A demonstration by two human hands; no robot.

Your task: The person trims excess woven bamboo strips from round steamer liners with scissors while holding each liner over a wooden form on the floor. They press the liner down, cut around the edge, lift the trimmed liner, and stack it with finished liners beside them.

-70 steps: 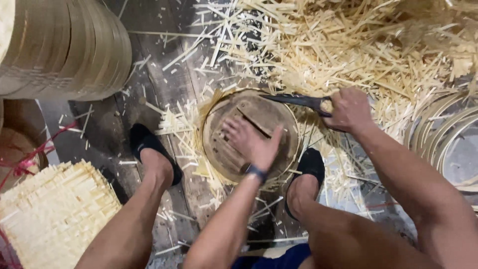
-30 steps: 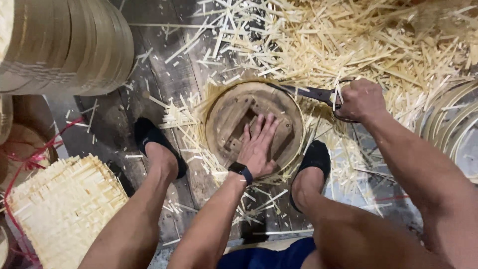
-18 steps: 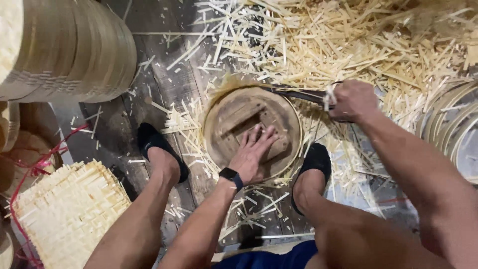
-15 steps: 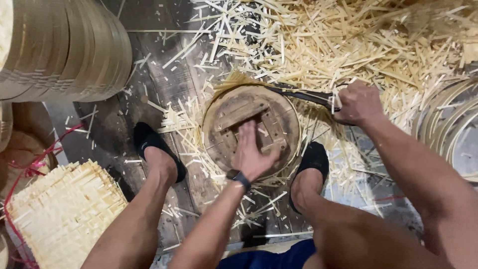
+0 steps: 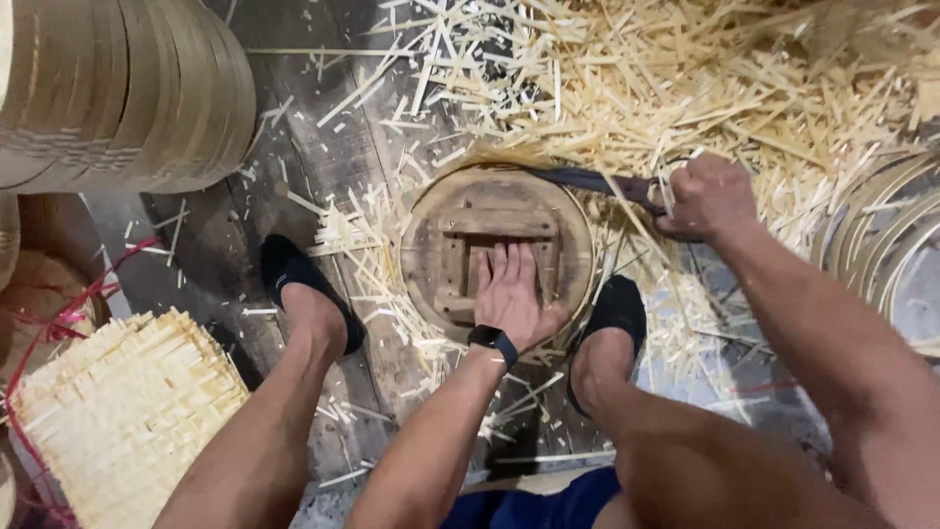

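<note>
- Two bare hands work a round wooden form (image 5: 446,220) lying among bamboo trimmings (image 5: 685,69).
- Left hand (image 5: 509,294) presses flat, fingers spread, on it.
- Right hand (image 5: 710,196) grips a dark blade (image 5: 592,180) at its rim.

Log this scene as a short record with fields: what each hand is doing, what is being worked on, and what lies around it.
Left hand: left hand pressed flat, fingers spread, on the round wooden disc with crossed slats
Right hand: right hand closed around the handle of a dark long-bladed knife, blade lying along the disc's far rim
Wrist: black wristband on the left arm
Feet: black slip-on shoes either side of the disc
Floor: pale bamboo splinters piled beyond the disc
Left side: stacked round bamboo rims; square woven bamboo mat
</note>
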